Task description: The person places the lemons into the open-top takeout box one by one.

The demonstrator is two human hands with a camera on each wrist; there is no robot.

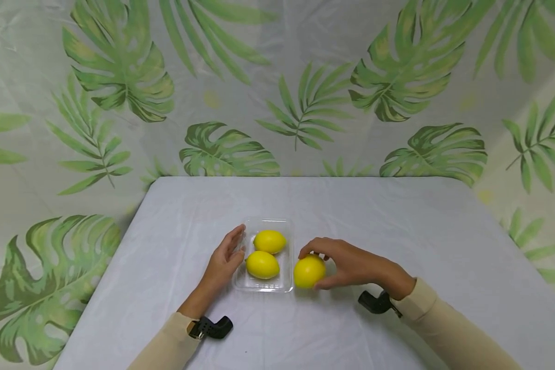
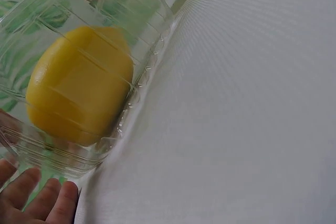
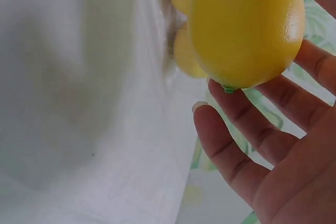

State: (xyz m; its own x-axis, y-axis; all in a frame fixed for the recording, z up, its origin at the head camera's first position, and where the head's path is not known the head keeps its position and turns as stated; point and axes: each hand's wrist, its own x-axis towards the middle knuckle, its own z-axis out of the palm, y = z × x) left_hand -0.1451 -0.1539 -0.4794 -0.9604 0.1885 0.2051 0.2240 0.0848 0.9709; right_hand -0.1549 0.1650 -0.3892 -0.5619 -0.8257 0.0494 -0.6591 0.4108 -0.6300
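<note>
Two yellow lemons, one toward the back (image 1: 270,241) and one nearer (image 1: 262,264), lie in a clear plastic container (image 1: 263,285) on the table. My right hand (image 1: 351,263) grips a third lemon (image 1: 309,271) between thumb and fingers, just right of the container's right wall. In the right wrist view this held lemon (image 3: 247,30) shows a small green stem tip, and some of the fingers are spread below it. My left hand (image 1: 224,259) is at the container's left wall, its fingers relaxed along that side.
A white cloth covers the table (image 1: 398,216). Behind it hangs a curtain (image 1: 314,41) printed with green leaves. Each wrist wears a black camera mount, one on the left (image 1: 215,327) and one on the right (image 1: 374,302).
</note>
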